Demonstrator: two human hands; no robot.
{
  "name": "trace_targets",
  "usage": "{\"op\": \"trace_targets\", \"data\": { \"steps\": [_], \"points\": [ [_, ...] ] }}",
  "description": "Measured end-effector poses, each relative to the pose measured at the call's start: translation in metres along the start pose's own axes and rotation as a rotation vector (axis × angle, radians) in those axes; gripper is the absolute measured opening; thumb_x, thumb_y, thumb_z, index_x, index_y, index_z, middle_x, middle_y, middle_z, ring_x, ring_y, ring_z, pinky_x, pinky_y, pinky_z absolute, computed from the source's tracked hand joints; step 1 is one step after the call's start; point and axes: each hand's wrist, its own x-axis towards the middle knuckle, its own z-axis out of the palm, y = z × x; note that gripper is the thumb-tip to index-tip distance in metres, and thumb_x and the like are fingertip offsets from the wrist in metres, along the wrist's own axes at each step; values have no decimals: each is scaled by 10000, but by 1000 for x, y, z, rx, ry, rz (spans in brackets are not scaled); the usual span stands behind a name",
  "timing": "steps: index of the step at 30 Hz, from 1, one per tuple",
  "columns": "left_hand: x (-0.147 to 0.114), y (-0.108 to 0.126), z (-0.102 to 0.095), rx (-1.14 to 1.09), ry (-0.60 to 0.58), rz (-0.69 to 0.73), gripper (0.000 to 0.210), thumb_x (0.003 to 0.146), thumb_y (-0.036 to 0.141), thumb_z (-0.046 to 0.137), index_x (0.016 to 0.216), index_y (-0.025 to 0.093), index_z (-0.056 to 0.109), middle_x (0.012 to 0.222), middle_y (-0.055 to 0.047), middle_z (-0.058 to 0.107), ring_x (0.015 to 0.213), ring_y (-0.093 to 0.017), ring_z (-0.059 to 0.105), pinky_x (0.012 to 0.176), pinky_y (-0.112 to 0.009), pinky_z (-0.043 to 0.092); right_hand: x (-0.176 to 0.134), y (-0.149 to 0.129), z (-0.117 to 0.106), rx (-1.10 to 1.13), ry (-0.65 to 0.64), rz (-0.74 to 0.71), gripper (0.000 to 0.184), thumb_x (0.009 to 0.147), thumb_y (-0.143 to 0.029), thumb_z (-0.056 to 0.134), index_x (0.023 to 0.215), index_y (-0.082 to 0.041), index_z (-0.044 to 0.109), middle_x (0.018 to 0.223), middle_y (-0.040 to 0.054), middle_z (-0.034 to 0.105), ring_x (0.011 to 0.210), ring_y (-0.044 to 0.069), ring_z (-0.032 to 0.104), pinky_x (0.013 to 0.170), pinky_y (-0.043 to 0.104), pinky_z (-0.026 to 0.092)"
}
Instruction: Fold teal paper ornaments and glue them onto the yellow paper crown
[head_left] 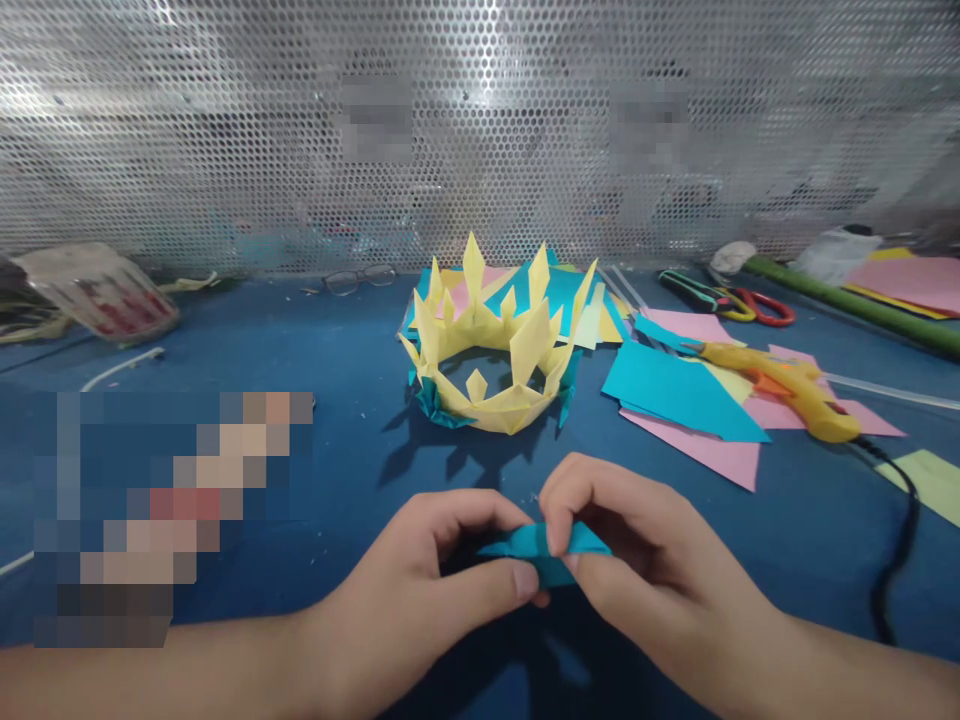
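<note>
A small folded piece of blue paper (555, 568) is held between both hands, just above the near part of the table. My left hand (427, 580) is closed on its left end, thumb in front and fingers behind. Thumb and index finger of my right hand (637, 560) pinch its right side. Beyond the hands stands a pale yellow folded-paper crown (511, 412) with upright pointed pieces. Blue folded pieces (442, 405) sit around the crown's lower outer edge. The underside of the held paper is partly hidden by fingers.
Right of the crown, a yellow glue gun (795, 385) with a black cord lies on blue and pink paper sheets (682, 390). Behind are scissors (757, 307) and a green rod (840, 290). Glasses (360, 280) and a plastic tub (101, 292) stand left, before a perforated metal panel (480, 180).
</note>
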Motion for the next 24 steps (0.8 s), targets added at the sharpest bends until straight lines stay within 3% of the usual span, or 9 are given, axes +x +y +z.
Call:
{"op": "trace_targets", "data": {
  "steps": [5,8,12,17,24],
  "points": [
    [0,-3,-3,188,169,63,166,758,290,714,917,243,703,775,43,664,711,-137,596,660,-215,483,1,-2,-3,-23,62,4,146,707,-93,434,710,-225,495,702,-40,501,637,112,484,556,211,405],
    [4,-1,-5,170,248,92,316,712,363,743,993,225,700,757,10,692,729,-188,643,653,-257,517,0,-5,-5,-45,67,-44,98,741,-129,477,707,-214,510,726,-26,517,665,119,505,593,219,431],
    [10,1,-5,116,267,114,387,690,397,768,1023,219,687,760,-9,706,784,-220,671,700,-292,539,0,-6,-3,-87,15,-62,184,842,-213,548,659,-191,553,698,-11,552,655,118,534,620,227,444],
    [10,-3,-3,34,286,126,407,669,374,811,1015,214,668,803,-23,719,829,-231,685,739,-312,545,2,-1,1,35,24,112,75,841,-186,632,834,-225,568,747,-41,598,690,100,589,632,189,478],
    [5,-10,-5,-140,240,144,294,730,240,811,949,232,616,872,25,719,850,-145,687,777,-221,537,6,3,1,268,128,220,317,806,-203,705,1004,-271,468,782,-59,636,757,101,633,692,201,514]
  ]
}}
